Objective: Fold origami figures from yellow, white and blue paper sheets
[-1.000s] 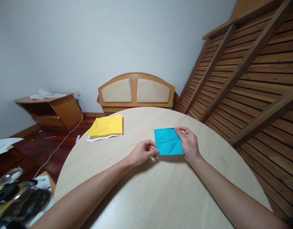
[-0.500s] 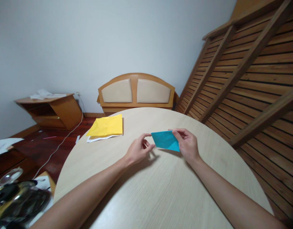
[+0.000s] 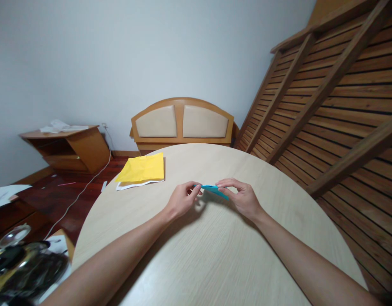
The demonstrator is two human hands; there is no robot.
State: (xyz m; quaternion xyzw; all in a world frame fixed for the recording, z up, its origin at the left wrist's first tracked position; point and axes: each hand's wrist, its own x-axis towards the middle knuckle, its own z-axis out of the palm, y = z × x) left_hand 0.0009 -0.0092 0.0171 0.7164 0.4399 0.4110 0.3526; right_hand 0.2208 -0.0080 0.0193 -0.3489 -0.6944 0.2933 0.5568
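Observation:
A small blue paper sheet point(image 3: 211, 188) is held up off the round pale wooden table point(image 3: 215, 255), seen almost edge-on as a thin strip. My left hand point(image 3: 182, 200) pinches its left end between thumb and fingers. My right hand point(image 3: 242, 196) pinches its right end. Both hands hover over the middle of the table, close together, with the paper stretched between them.
A stack of yellow paper point(image 3: 142, 168) on a white sheet lies at the table's far left edge. A wooden headboard point(image 3: 182, 121) stands behind the table, a slatted wooden frame point(image 3: 336, 97) leans at right, and a low wooden cabinet point(image 3: 68, 146) sits at left.
The blue paper lay flat on the table under both hands; it has been lifted and tilted until nearly edge-on. Both hands moved slightly left and closer together.

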